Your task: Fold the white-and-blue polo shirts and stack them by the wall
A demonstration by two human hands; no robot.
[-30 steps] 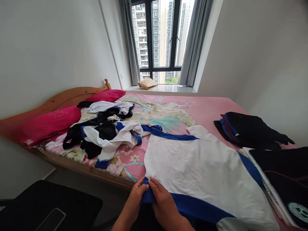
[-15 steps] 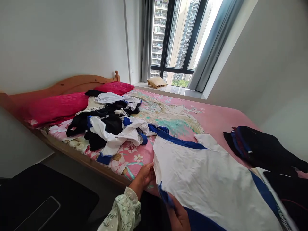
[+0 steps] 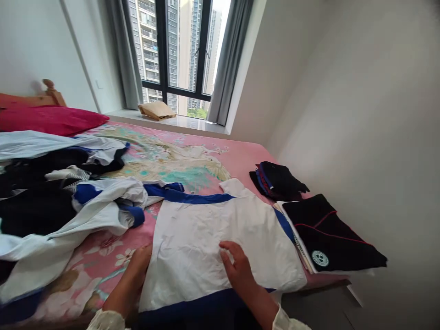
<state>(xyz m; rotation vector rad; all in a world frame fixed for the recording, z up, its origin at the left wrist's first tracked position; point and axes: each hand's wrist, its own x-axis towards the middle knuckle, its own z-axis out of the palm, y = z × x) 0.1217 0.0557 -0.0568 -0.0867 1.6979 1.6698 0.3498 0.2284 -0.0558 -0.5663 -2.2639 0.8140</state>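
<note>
A white shirt with blue trim (image 3: 202, 229) lies spread flat on the bed in front of me. My left hand (image 3: 140, 261) is at its left edge, with the fingers mostly hidden, so its grip does not show. Over the lower middle of the shirt is my right hand (image 3: 239, 268), open, thumb and fingers apart and holding nothing. A crumpled white garment with blue cuffs (image 3: 99, 215) lies left of the shirt, among a heap of black and white clothes (image 3: 34, 201).
Right of the shirt is a folded black garment with red piping (image 3: 330, 238) on a stack. Behind it sits a smaller pile of folded dark clothes (image 3: 280, 181). A red pillow (image 3: 51, 119) is at the far left, and a tan package (image 3: 157, 110) rests on the windowsill.
My view has swung right. My right hand has let go of the shirt's blue-trimmed lower edge and moved over its white middle. The shirt's near left corner now lies flatter.
</note>
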